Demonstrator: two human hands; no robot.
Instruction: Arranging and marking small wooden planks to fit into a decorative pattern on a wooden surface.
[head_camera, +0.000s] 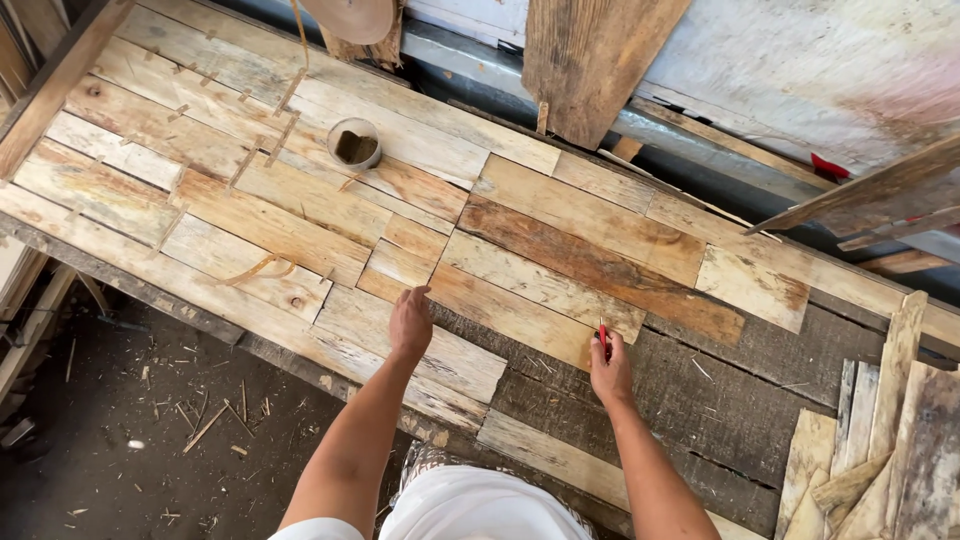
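we see the left hand (410, 322) lying flat, fingers released, on a pale plank (420, 340) of the patchwork of reclaimed boards that covers the table (700, 390). the right hand (611, 372) has its grip clenched on a red pencil (603, 340), whose tip touches the end edge of a light plank (520, 312) where the bare dark surface begins. a small round tin (354, 142) stands on the boards well apart from both hands. loose wood offcuts (880, 450) are stacked at the right edge, and sawdust litters the floor (130, 440) below.
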